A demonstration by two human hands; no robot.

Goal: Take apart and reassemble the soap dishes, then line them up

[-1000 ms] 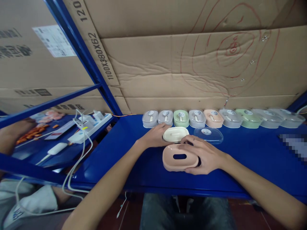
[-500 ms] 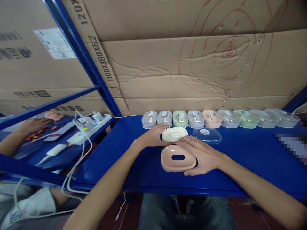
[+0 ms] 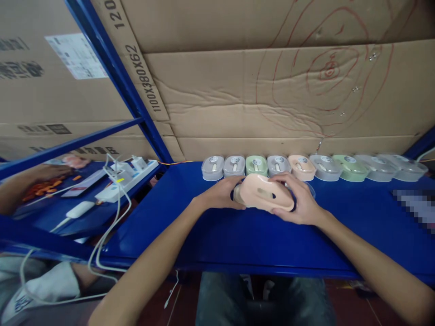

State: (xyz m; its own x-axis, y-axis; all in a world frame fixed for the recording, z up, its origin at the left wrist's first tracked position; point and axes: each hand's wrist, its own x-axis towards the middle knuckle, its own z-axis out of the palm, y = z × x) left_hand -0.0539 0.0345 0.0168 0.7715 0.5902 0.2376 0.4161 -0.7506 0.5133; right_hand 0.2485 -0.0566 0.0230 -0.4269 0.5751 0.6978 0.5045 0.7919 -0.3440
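Note:
My right hand (image 3: 301, 204) grips a pink oval tray (image 3: 263, 194) with a slot in its middle and holds it tilted over the blue table (image 3: 210, 235). My left hand (image 3: 219, 197) is on the tray's left end, where it holds a cream dish (image 3: 237, 195). The pink tray covers almost all of that dish. A clear lid lies behind my right hand, and only a sliver of it shows at the hand's far side.
A row of closed small boxes (image 3: 278, 166) in grey, green, pink and clear lines the back edge against a cardboard wall (image 3: 258, 99). At the left, a white power strip (image 3: 131, 174) with cables lies past a blue shelf post (image 3: 118, 77). Another person's hand (image 3: 23, 188) works there.
My right hand lifted the pink tray off the table and carried it back and up over the cream dish. The clear lid is now hidden behind that hand. My left hand stayed put.

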